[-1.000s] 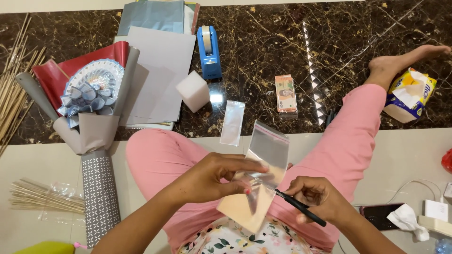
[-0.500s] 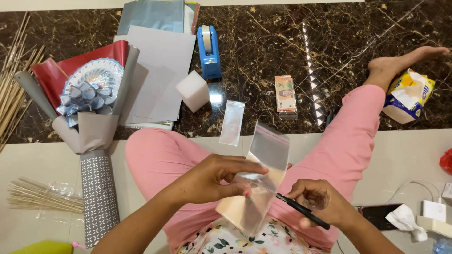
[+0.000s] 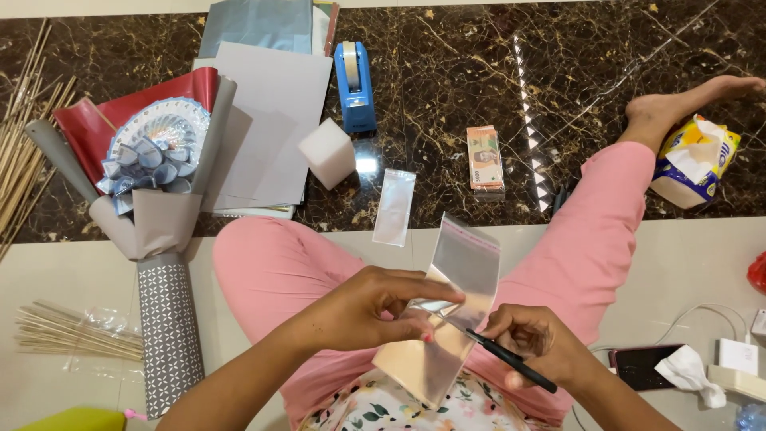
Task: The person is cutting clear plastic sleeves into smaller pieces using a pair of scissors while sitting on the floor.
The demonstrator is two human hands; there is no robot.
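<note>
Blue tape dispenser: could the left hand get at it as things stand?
Probably not right away: the left hand is pinching the clear plastic sleeve; the blue tape dispenser stands unobstructed beyond the knees.

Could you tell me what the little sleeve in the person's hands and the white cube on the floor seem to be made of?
The sleeve, pinched by the left hand, looks like thin clear glossy plastic film: the pink trousers show through it and it catches glare. The white cube looks like matte foam, probably polystyrene or similar; the picture leaves that open.
</note>
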